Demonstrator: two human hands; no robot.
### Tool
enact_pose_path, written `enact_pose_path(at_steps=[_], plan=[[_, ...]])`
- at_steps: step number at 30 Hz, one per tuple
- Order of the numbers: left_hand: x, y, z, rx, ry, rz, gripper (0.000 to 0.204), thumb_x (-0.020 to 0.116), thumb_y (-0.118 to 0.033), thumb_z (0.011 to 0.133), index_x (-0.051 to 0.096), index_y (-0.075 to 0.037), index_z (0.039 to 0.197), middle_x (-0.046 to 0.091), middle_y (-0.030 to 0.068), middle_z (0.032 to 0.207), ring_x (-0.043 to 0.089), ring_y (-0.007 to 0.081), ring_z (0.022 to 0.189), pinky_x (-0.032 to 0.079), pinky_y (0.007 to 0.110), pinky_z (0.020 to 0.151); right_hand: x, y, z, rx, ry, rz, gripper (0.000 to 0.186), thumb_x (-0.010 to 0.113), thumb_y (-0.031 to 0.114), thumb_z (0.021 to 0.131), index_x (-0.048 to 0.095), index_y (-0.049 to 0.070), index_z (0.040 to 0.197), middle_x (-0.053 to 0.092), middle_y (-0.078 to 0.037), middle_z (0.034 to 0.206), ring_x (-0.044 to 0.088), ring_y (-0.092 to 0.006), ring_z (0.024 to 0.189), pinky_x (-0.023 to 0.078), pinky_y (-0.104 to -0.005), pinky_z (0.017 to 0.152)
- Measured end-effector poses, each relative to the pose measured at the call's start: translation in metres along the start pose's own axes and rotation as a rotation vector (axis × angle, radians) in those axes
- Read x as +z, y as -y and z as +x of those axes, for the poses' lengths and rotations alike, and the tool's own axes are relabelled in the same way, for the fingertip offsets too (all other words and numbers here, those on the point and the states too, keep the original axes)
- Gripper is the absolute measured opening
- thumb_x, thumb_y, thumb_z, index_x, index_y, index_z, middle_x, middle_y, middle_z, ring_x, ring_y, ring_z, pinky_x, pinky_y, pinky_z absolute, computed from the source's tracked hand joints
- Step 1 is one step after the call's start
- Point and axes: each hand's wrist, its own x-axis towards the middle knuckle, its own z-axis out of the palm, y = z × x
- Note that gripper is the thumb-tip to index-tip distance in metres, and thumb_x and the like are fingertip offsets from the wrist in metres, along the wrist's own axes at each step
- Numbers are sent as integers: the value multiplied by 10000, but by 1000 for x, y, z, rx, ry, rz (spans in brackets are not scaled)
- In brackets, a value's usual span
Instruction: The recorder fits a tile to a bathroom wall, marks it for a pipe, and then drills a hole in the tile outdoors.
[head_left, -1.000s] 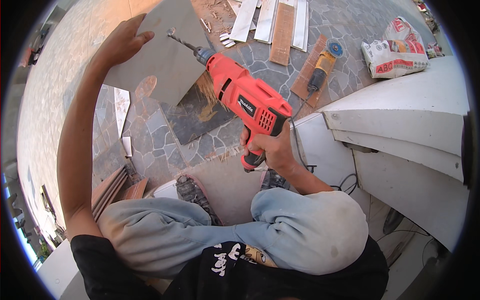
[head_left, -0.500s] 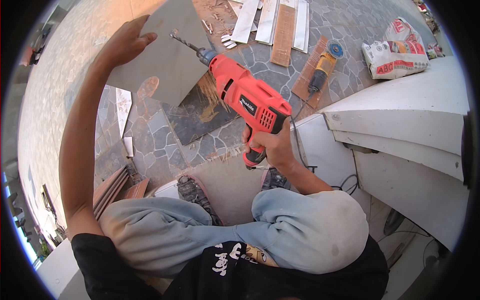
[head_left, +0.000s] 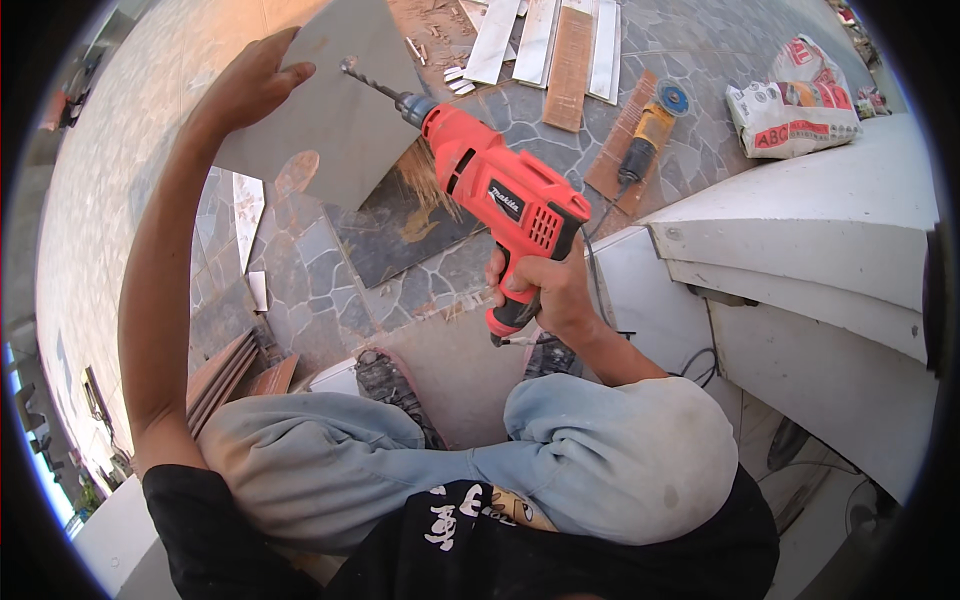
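You grip a red-orange drill [head_left: 500, 190] beside a plain grey tile [head_left: 330, 120], above grey irregular-stone patterned paving [head_left: 300, 260] and your pale blue trousers [head_left: 600, 460].
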Motion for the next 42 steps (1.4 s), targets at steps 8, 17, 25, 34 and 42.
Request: enact_pose_path(at_steps=[8,17,25,34,42], plan=[[-5,-9,1,-113,82,-72,494,609,-194,947,530,45,1372,678,272,1193,669,391,1095,485,447,974,-2,0,1,12,17,-21,389,552,-74,617,590,-63,1004,626,-118,722,608,-188,568,518,-318,506],[-3,-3,2,-29,28,-23,419,609,-201,984,565,2,1348,705,257,1138,718,390,997,537,478,928,-1,-11,-1,-116,26,-153,265,563,-66,665,599,-40,926,625,-83,699,596,-153,573,500,-298,531],[-3,-2,2,-40,39,-46,451,617,-215,979,553,15,1361,701,267,1143,715,390,998,532,480,924,-2,-11,-2,-94,36,-218,504,566,-80,632,588,-59,1134,654,-115,748,630,-179,589,534,-315,542],[-4,-5,-1,-65,40,-23,483,622,-213,975,536,38,1379,686,279,1176,698,404,1049,518,484,955,-4,-6,1,-71,29,-157,463,539,-70,613,591,-65,1073,633,-134,739,613,-208,575,529,-331,522],[-6,-2,1,-49,29,20,483,624,-207,970,537,39,1377,677,288,1189,689,406,1067,512,485,960,-3,-6,-1,-56,49,-180,481,552,-75,629,590,-58,1108,643,-121,744,626,-192,592,538,-326,536]])
